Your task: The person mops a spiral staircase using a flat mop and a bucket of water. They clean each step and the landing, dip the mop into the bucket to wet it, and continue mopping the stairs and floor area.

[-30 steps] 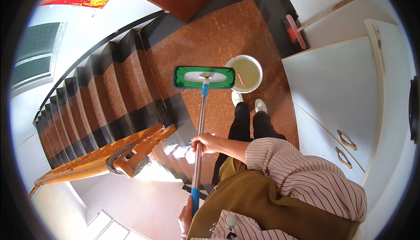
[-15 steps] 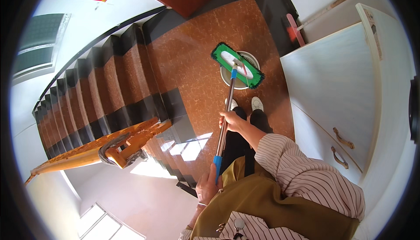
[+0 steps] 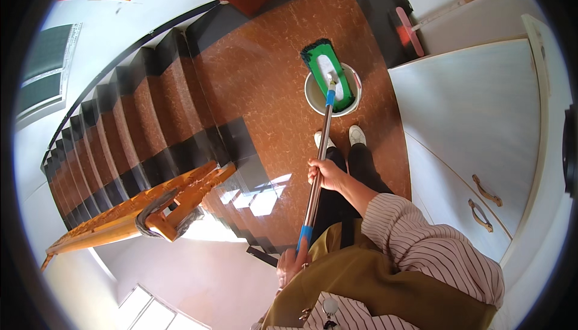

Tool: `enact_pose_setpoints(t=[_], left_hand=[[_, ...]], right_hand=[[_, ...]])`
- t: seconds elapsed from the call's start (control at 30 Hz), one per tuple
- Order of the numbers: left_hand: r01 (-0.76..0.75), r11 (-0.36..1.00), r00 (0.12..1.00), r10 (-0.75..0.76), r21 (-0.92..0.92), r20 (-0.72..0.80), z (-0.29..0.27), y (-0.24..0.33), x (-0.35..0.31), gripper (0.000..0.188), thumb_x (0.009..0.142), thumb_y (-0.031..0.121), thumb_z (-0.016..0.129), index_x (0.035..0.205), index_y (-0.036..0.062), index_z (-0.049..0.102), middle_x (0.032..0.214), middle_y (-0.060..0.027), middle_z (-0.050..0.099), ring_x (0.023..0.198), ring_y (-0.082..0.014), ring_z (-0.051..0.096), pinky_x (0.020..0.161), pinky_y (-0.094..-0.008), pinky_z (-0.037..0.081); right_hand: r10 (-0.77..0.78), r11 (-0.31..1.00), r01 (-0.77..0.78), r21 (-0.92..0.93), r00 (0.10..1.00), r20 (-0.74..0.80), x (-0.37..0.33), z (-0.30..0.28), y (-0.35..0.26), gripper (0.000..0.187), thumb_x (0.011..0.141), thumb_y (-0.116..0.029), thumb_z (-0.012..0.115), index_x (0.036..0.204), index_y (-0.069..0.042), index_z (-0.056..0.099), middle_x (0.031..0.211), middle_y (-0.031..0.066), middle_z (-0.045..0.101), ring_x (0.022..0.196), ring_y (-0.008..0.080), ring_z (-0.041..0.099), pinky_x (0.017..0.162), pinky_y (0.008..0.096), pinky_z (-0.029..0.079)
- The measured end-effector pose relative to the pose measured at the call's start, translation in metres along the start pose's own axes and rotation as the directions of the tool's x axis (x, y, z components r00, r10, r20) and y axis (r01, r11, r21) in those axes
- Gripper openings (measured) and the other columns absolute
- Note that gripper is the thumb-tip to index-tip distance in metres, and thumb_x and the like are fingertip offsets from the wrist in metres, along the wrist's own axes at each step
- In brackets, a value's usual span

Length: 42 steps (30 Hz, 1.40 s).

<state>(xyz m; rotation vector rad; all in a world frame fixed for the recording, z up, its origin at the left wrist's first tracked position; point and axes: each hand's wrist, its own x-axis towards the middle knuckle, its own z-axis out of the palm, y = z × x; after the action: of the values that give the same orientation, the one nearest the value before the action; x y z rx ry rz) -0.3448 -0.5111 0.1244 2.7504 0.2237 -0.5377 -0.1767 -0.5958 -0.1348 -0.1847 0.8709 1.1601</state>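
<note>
A flat mop with a green head [image 3: 316, 59], a pale centre plate and a dark fringe is tilted over a white bucket [image 3: 311, 96] on the floor. The head's near end lies within the bucket's opening; its far end juts past the far rim. From the head a metal pole [image 3: 316, 190] with blue sleeves runs back toward my body. My right hand [image 3: 327, 174] is wrapped round the middle of this pole. Lower down, my left hand [image 3: 291, 265] closes on the blue grip at the pole's end, its fingers partly hidden.
My white shoes [image 3: 357, 134] stand just this side of the bucket. To the left, stairs [image 3: 153, 107] rise beside a wooden railing [image 3: 162, 212] with cable wound on its post. A pale cabinet [image 3: 469, 101] is at the right, and a pink long-handled tool [image 3: 409, 32] leans near the wall.
The mop head has turned from lying across the bucket to pointing away from me, and its near end has dipped into the opening. Both hands keep their hold on the pole.
</note>
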Motion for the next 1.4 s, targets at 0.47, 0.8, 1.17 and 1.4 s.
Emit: enact_pose_setpoints(t=[0.47,0.8,1.17,1.4], left_hand=[[0.498,0.679,0.861,-0.460,-0.540,0.216,-0.042,-0.017,-0.022,0.044,0.071,0.009,0.071,0.113,0.0065,0.061,0.078,-0.0119,0.059,0.067,-0.0233,0.060,0.059,-0.0319,0.048],[0.216,0.939,0.970,-0.176,-0.266,0.165,-0.049,0.002,0.061,0.044,0.075,0.011,0.062,0.118,0.0065,0.054,0.083,-0.0150,0.055,0.066,-0.0331,0.059,0.056,-0.0420,0.049],[0.146,0.980,0.971,-0.116,-0.133,0.210,-0.016,-0.037,0.089,0.039,0.077,0.015,0.059,0.115,0.0069,0.053,0.084,-0.0150,0.054,0.067,-0.0366,0.058,0.056,-0.0477,0.046],[0.752,0.350,0.648,-0.235,-0.559,0.724,-0.025,-0.073,0.078,0.051,0.074,0.006,0.061,0.123,0.0040,0.047,0.091,-0.0131,0.059,0.071,-0.0240,0.059,0.064,-0.0349,0.049]], right_hand=[[0.059,0.933,-0.181,-0.311,0.930,-0.364,-0.025,0.001,0.042,0.021,0.091,-0.021,0.050,0.094,-0.002,0.042,0.071,0.0103,0.053,0.067,0.0251,0.061,0.064,0.0478,0.053],[-0.161,0.958,0.018,-0.287,0.861,-0.482,0.009,0.029,0.002,0.028,0.094,-0.029,0.044,0.094,-0.001,0.039,0.066,0.0105,0.049,0.058,0.0237,0.056,0.053,0.0431,0.050],[-0.373,0.679,-0.127,-0.723,0.789,-0.488,0.052,0.012,0.007,0.041,0.090,-0.031,0.050,0.109,0.004,0.045,0.085,0.0169,0.055,0.069,0.0273,0.059,0.057,0.0432,0.053],[-0.056,0.854,-0.167,-0.492,0.912,-0.406,0.045,0.002,0.037,0.024,0.092,-0.027,0.050,0.097,-0.005,0.043,0.076,0.0083,0.053,0.065,0.0220,0.060,0.060,0.0452,0.054]])
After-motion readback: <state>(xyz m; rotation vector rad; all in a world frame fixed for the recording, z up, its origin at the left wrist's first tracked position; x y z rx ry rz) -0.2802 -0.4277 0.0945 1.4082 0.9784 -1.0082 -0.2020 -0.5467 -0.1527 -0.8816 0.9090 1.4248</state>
